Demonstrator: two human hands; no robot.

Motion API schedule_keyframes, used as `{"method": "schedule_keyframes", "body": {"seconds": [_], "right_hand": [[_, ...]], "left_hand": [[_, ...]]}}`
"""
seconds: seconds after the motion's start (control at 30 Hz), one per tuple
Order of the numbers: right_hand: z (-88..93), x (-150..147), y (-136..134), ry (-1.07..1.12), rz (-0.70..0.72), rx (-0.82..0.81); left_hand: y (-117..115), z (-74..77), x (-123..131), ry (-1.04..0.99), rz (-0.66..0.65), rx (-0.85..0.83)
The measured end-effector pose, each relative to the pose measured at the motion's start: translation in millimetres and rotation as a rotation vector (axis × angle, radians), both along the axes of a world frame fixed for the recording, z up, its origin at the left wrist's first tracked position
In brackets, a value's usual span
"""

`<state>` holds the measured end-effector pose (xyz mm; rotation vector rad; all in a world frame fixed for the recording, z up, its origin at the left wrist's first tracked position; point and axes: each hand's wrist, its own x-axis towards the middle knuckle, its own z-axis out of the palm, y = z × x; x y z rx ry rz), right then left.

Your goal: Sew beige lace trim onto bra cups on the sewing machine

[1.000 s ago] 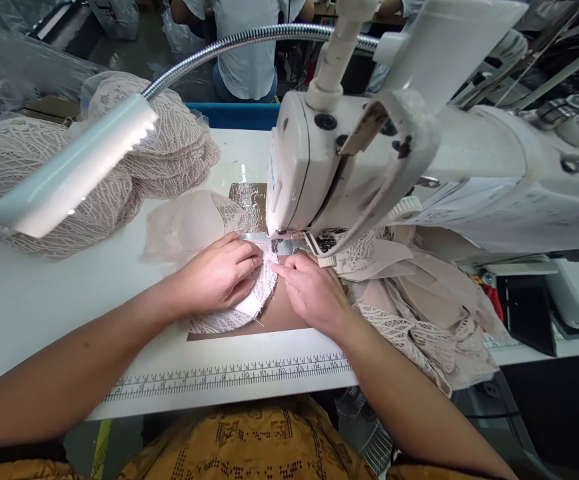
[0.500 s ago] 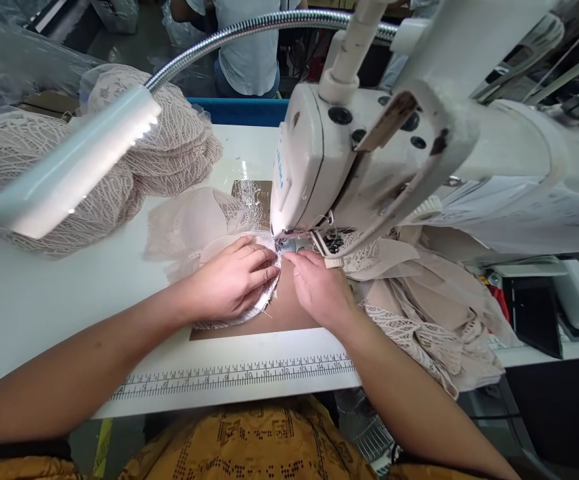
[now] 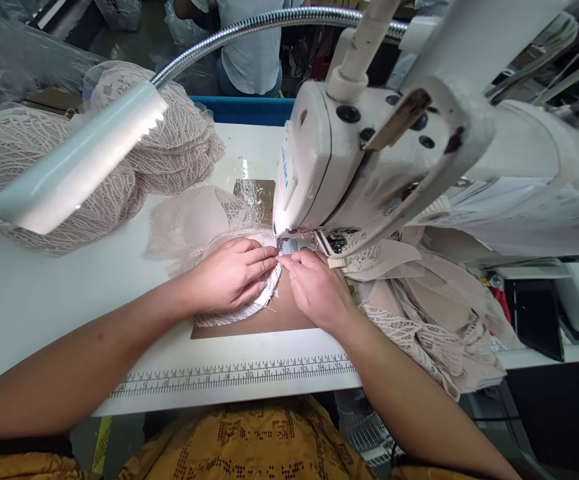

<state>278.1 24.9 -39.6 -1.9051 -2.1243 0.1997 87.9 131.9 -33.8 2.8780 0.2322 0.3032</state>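
The lace cup piece (image 3: 260, 305) lies beneath the left hand (image 3: 234, 275), which presses flat, fingers together. Its raw edge curves bodyward from the fingertips, beside the right hand (image 3: 316, 287); whether that hand pinches, I cannot tell. The surface (image 3: 99, 280) extends left.

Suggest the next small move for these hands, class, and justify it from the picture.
Probably guide the lace piece gently forward toward the sewing machine: the left hand rests on it, the right hand is at its edge, and its far end lies close to the machine.
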Motion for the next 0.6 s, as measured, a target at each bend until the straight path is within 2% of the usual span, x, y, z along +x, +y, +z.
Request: {"method": "schedule_keyframes", "body": {"seconds": [0.6], "right_hand": [[0.8, -4.0, 1.4, -0.064, -0.026, 0.002]], "left_hand": [[1.8, -8.8, 4.5, -0.007, 0.033, 0.093]]}}
